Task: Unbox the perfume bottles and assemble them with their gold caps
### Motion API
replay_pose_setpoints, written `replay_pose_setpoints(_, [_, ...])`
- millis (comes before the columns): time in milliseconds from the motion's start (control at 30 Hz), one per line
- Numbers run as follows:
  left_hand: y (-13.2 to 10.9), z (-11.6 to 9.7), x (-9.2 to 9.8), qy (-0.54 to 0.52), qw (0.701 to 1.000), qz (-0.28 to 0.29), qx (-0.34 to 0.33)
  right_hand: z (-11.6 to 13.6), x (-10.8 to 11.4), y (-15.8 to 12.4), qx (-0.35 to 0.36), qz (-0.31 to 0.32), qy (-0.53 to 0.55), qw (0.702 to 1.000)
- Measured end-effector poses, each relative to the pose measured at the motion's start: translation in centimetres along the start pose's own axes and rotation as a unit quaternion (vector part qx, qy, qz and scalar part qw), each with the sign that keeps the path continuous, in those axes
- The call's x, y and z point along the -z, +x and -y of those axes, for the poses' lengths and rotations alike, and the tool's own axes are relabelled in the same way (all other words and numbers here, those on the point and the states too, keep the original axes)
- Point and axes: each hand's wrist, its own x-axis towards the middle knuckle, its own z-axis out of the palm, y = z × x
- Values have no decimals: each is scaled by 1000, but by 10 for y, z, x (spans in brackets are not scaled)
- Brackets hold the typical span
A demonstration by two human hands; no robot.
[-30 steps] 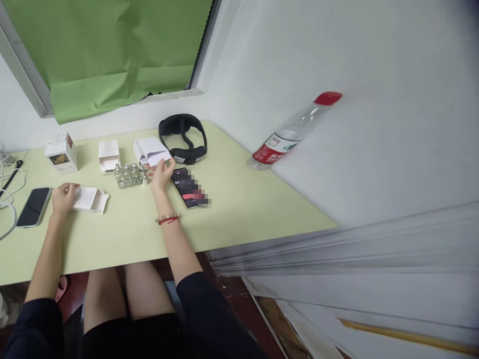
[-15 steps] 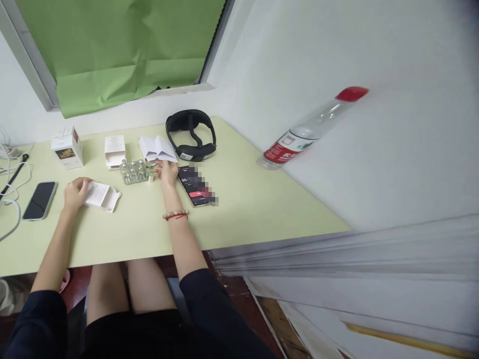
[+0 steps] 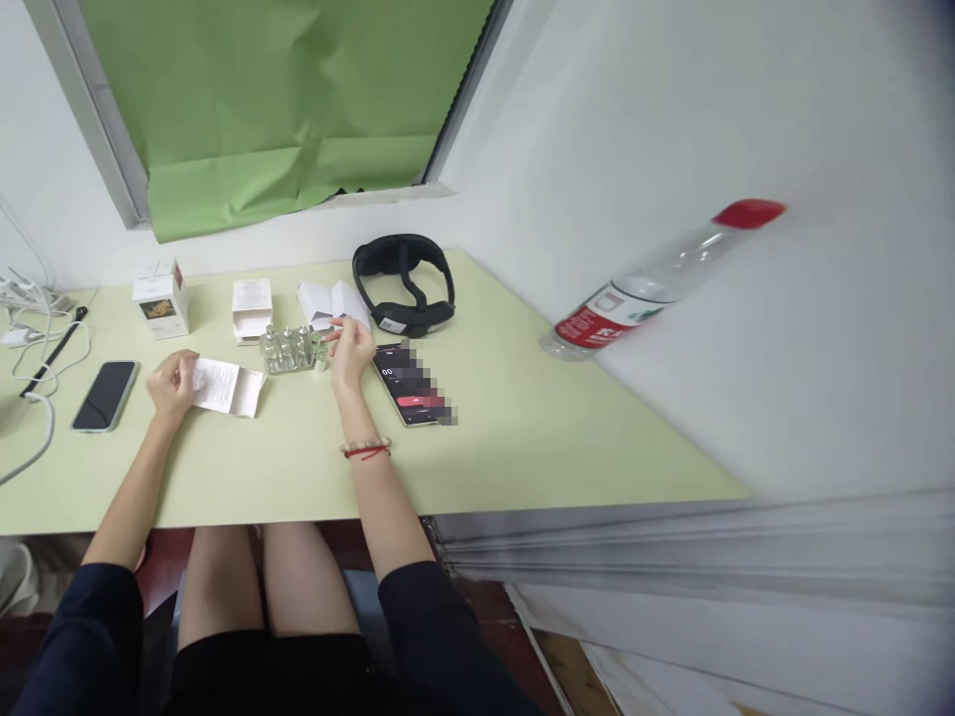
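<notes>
My left hand (image 3: 171, 386) is closed around one end of a small white paper carton (image 3: 216, 385), whose other end lies open toward the right with a flap out. Over the right side of a group of small clear glass bottles (image 3: 287, 350), my right hand (image 3: 352, 353) has its fingers apart, pointing left, with nothing seen in them. A single small bottle (image 3: 320, 360) stands just left of that hand, partly behind its fingers. Behind the group are an open white carton (image 3: 252, 308) and an unfolded white paper piece (image 3: 332, 301).
A phone with a lit screen (image 3: 407, 383) lies right of my right hand. A black headset (image 3: 403, 283) sits behind it. At the left are a dark phone (image 3: 105, 396), a white picture box (image 3: 161, 301) and cables (image 3: 49, 348). A red-capped bottle (image 3: 612, 316) stands by the wall.
The view has shifted, so things appear further right. My right hand has turned a little, its fingers raised and spread more. My left hand still holds the carton, now slightly flatter.
</notes>
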Motion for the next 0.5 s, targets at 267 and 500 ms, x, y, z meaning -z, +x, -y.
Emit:
replay_pose_setpoints(267, [-3, -2, 5, 0, 998, -39, -40, 20, -17, -61, 261, 328, -222, 880])
replay_pose_setpoints(500, [1, 1, 12, 51, 997, -50, -11, 21, -25, -84, 215, 475, -345, 781])
